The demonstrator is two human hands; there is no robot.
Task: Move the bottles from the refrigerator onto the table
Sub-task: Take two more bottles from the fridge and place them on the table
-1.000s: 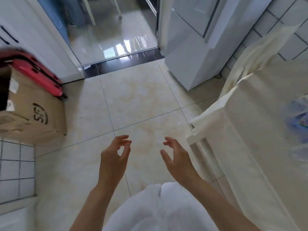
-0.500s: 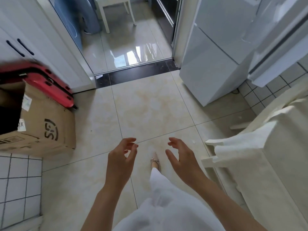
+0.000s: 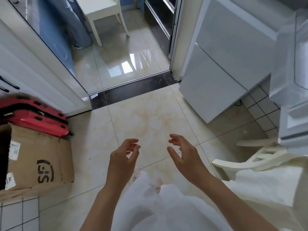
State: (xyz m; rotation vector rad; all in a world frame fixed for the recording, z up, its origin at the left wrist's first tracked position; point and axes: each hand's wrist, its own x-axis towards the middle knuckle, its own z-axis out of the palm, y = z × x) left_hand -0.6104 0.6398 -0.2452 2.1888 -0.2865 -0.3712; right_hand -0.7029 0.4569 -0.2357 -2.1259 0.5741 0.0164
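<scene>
My left hand (image 3: pixel 122 161) and my right hand (image 3: pixel 185 157) hover side by side over the beige floor tiles, both empty with fingers curled apart. The pale grey refrigerator (image 3: pixel 221 64) stands at the upper right, and its open door (image 3: pixel 293 84) juts toward me along the right edge. The table with a cream cloth (image 3: pixel 266 185) fills the lower right corner. No bottle is in view.
A cardboard box (image 3: pixel 40 162) and a red suitcase (image 3: pixel 33 117) sit at the left. A doorway with a dark threshold (image 3: pixel 133 87) leads to a glossy floor with a white stool (image 3: pixel 103 12) and a person's legs (image 3: pixel 78 30). A cream chair (image 3: pixel 255 155) stands by the table.
The view has swung away from the table toward the refrigerator, whose open door has come into view at the right. Both hands stay empty in front of me.
</scene>
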